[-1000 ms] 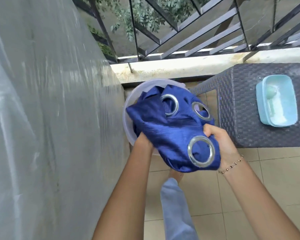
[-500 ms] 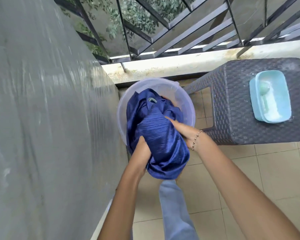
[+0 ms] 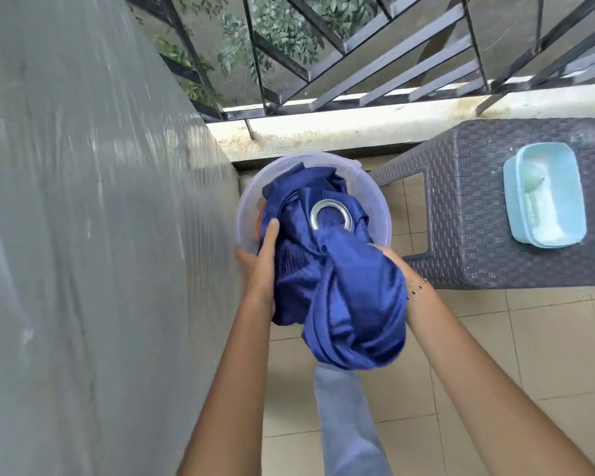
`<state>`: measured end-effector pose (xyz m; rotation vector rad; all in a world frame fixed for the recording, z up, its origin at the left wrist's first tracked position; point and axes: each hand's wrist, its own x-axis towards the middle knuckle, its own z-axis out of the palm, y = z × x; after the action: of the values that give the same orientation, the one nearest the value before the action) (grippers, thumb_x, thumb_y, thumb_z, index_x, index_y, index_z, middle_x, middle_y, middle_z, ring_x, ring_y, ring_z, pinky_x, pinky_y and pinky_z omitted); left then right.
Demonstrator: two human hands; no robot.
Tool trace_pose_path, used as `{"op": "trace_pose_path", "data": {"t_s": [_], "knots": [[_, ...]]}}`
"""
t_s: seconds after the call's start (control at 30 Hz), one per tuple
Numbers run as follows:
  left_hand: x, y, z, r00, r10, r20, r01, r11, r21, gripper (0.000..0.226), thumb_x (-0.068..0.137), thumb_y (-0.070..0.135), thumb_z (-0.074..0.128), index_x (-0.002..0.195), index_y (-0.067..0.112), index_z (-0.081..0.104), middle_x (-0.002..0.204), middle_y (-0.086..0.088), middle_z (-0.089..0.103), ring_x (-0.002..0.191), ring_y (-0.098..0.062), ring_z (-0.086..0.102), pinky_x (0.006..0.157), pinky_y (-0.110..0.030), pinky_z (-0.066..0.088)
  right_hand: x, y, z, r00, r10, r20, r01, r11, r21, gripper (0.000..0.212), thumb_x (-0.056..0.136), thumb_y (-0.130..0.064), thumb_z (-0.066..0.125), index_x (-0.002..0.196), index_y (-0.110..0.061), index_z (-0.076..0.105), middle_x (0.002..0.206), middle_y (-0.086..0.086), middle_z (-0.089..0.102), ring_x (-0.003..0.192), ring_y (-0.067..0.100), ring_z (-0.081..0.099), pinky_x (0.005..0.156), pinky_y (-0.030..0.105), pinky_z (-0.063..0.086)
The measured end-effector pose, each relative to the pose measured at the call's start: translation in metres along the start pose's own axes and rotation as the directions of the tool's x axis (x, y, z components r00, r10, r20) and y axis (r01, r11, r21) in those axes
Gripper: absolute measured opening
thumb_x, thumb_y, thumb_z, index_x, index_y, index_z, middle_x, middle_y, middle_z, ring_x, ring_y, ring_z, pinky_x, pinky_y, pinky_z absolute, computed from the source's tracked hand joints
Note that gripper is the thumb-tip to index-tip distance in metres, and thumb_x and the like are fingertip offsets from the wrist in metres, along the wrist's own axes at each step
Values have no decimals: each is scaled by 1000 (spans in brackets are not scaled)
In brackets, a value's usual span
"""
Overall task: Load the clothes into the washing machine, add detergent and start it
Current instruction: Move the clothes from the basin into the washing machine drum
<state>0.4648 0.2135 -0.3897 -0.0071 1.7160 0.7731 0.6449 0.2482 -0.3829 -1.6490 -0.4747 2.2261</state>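
Home balcony, iron railing, tiled floor, wicker stool

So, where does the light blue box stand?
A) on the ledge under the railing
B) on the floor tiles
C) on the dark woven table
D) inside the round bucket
C: the light blue box sits on top of the dark woven table, to the right of the bucket and the blue cloth.
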Motion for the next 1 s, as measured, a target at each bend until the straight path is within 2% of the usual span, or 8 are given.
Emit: {"op": "trace_pose_path", "data": {"t_s": [0.1,0.2,0.3,0.43,0.53,0.67,0.87,1.0], "knots": [[12,4,8,953,-123,278,129,992,-5,44,89,40,60,125,14,62,118,-12,68,95,-22,70,80,-33,57,3,11,-8,991,103,90,-96,992,-84,9,79,-17,65,84,-11,61,65,-5,69,60,4,65,73,19,48],[20,4,12,971,-148,187,123,982,140,20,86,16,50,97,8,65,95,-18,69,70,-25,64,61,-26,50,14,16,-14,998,49,-27,-54,977,-206,84,71,-19,76,142,-23,33,126,3,60,112,20,60,102,37,43],[27,5,10,946,-213,245,169,967,189,21,88,20,47,84,9,64,75,-12,70,61,-25,65,56,-25,52,25,13,-17,996,-52,78,77,931,-356,114,70,-5,79,146,-44,4,149,-6,31,131,15,42,106,36,39],[29,6,8,892,-273,361,206,955,214,56,83,47,60,121,7,64,117,-20,67,99,-35,64,94,-48,51,29,5,-12,965,83,248,72,828,-556,94,60,-19,87,140,-23,39,133,-7,56,117,9,57,105,36,43],[25,12,4,927,-183,328,162,983,91,40,86,46,55,101,11,71,95,-12,73,84,-29,68,82,-39,54,24,8,-5,987,-56,152,124,862,-491,49,67,-12,81,111,-17,60,108,0,69,97,14,66,91,33,50],[35,7,-2,971,-123,206,148,983,-109,38,87,49,54,99,17,71,89,-9,74,80,-25,69,74,-34,54,9,13,-3,989,-137,56,147,957,-249,34,57,-7,69,90,-15,61,84,2,67,78,14,65,76,29,54],[47,6,15,959,-230,164,193,957,216,31,103,7,35,76,15,47,78,-2,48,69,-11,48,59,-14,42,-6,13,-9,960,113,257,-99,993,-65,19,57,-5,62,68,-15,73,69,0,70,64,15,68,66,26,55],[28,4,12,944,-175,278,110,966,235,19,101,10,41,96,8,60,112,-10,61,106,-25,56,88,-25,45,0,16,-21,957,203,208,-199,979,-40,52,47,-14,70,97,-3,64,86,11,69,79,25,66,80,33,53]]}}
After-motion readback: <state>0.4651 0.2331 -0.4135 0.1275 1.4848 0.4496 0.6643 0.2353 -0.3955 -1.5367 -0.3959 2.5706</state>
